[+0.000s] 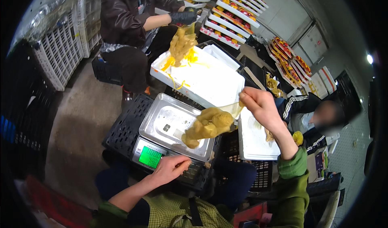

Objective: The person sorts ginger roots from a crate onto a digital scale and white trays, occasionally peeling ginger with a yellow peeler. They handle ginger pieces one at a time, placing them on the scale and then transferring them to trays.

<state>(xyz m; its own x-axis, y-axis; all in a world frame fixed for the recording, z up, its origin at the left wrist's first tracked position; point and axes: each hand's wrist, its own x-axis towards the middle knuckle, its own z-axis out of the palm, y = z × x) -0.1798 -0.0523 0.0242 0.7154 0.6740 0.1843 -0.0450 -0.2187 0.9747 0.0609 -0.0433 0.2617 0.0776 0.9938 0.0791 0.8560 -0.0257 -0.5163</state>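
Observation:
My right hand (261, 104) grips the gathered end of a yellow net bag (232, 109). Ginger roots (209, 125) fill the lower part of the bag, which hangs tilted over the right side of a shallow steel weighing pan (163, 119). That pan belongs to a digital scale with a lit green display (150, 156). My left hand (171, 168) is over the scale's keypad, its fingers curled and thumb pressed to them; I see nothing held there. The scale rests on an upturned black plastic crate (124, 128).
Beyond the scale, a white foam box lid (212, 76) carries yellow netting strips (190, 58). A gloved co-worker (127, 25) holds another ginger bag (182, 44) above it. At right are a second foam tray (257, 146) and a seated person (298, 106). Fruit trays (230, 18) stand stacked behind.

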